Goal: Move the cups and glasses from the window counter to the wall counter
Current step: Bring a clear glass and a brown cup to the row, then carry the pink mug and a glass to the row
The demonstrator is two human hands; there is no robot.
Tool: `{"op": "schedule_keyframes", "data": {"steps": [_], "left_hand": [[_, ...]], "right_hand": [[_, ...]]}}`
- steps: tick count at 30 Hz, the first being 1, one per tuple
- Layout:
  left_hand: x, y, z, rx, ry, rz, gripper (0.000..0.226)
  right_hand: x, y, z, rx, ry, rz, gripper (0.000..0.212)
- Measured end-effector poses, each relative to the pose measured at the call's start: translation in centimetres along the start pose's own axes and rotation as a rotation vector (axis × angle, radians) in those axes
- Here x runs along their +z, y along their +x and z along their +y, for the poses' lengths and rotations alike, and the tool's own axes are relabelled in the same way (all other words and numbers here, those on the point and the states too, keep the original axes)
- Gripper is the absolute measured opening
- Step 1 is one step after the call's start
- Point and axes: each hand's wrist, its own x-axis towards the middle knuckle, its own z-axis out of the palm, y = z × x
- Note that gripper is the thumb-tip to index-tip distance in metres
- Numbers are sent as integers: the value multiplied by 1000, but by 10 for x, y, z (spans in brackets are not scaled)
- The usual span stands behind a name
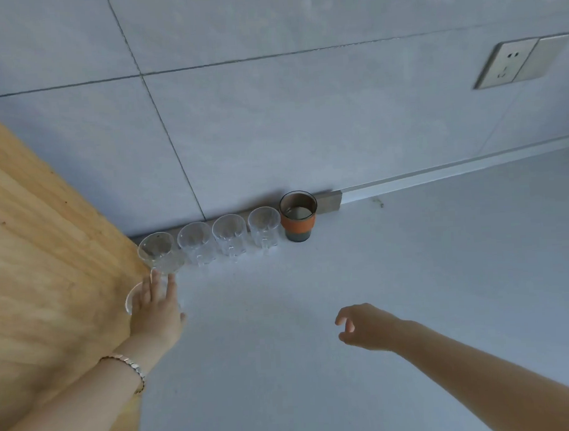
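Row: four clear faceted drinking glasses line the wall's foot on the pale grey counter (362,309), from the leftmost glass (159,251) through the second glass (196,242) and third glass (229,235) to the fourth glass (264,227). Rims close, some likely touching.
End of row: brown tumbler with orange band (298,216), just beside the fourth glass, hard against the grey wall trim (330,202).
Left hand (155,305): fingers wrapped over another clear glass (130,300), only its rim shows at the hand's left. It sits in front of the leftmost glass, tight to the wooden cabinet side (50,258). Whether it already rests on the counter: cannot tell.
Right hand (363,327): holding nothing, fingers loosely curled and apart, hovering over bare counter well clear of the row.
Why this layout: my guess is the back row ran out of room at the cabinet, so this glass starts a second row in front.
Risk: the hand is close to the leftmost glass; a careless release or withdrawal could knock it.
Other: wall socket (511,62) up right, irrelevant.
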Motion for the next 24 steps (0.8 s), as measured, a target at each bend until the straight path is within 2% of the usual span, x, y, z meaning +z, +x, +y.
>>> {"op": "schedule_keyframes", "data": {"steps": [2, 5, 10, 16, 20, 24], "left_hand": [[-8, -12, 37, 155, 32, -37, 61], [-19, -32, 113, 396, 48, -234, 25], [-39, -82, 274, 646, -14, -384, 19], [-71, -169, 475, 870, -112, -329, 10], [-84, -238, 598, 984, -23, -185, 26], [-94, -297, 701, 1076, 32, -105, 29]], "right_hand": [[-3, -8, 20, 35, 1, 2, 38], [-8, -26, 61, 106, 21, 20, 40], [-15, -81, 160, 245, 98, 63, 44], [-16, -194, 322, 420, 154, 108, 48], [-20, -281, 441, 536, 187, 145, 46], [-14, -347, 554, 706, 246, 208, 40]]}}
